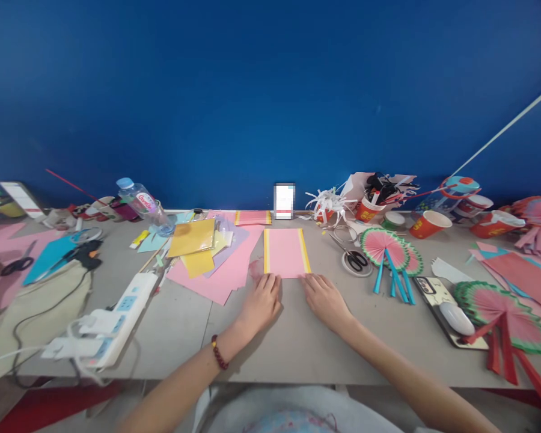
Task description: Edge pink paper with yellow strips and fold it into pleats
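Observation:
A pink sheet of paper (287, 252) lies on the table straight in front of me, with yellow strips along its left and right edges. My left hand (262, 299) is at its near left corner, fingers together and curled onto the edge. At the near right corner, my right hand (327, 300) has its fingertips closed over the edge in the same way. Both thumbs are mostly hidden. Beyond the sheet, a phone (284, 201) stands upright against the blue wall.
Pink sheets (225, 288) and yellow paper packs (192, 237) lie left, near a power strip (124, 319) and a water bottle (146, 207). To the right are scissors (355, 260), paper fans (385, 248), a red cup (430, 224) and a mouse (457, 318) on a phone.

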Demonstrator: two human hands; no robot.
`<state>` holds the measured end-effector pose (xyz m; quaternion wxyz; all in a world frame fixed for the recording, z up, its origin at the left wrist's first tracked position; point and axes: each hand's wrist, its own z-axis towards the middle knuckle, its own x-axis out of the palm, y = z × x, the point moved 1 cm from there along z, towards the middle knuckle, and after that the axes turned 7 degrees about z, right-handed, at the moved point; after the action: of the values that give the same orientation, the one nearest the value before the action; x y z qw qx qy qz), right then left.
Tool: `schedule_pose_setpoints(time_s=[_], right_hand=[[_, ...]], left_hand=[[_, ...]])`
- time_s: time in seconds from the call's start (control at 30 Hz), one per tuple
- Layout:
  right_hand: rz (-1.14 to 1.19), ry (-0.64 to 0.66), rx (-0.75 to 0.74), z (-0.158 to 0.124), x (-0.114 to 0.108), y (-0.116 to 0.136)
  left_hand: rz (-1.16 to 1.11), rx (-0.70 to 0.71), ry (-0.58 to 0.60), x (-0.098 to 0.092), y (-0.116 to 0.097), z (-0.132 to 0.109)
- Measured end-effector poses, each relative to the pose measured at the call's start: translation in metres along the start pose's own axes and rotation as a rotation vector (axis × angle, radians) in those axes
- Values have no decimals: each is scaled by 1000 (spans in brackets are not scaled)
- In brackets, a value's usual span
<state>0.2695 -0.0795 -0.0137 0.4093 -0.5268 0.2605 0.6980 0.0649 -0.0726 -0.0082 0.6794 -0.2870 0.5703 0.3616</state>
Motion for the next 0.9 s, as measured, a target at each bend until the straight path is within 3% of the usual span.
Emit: schedule_pose_setpoints(time_s=[0.3, 0.57, 0.9], right_hand=[[39, 109, 168, -1, -10, 19], [-3, 102, 167, 4, -9, 24], [34, 143, 184, 13, -20, 28]], left_hand=[[93, -110, -23, 3, -15, -5], [139, -121, 18, -2, -18, -5], [167, -293, 34, -15, -50, 8]])
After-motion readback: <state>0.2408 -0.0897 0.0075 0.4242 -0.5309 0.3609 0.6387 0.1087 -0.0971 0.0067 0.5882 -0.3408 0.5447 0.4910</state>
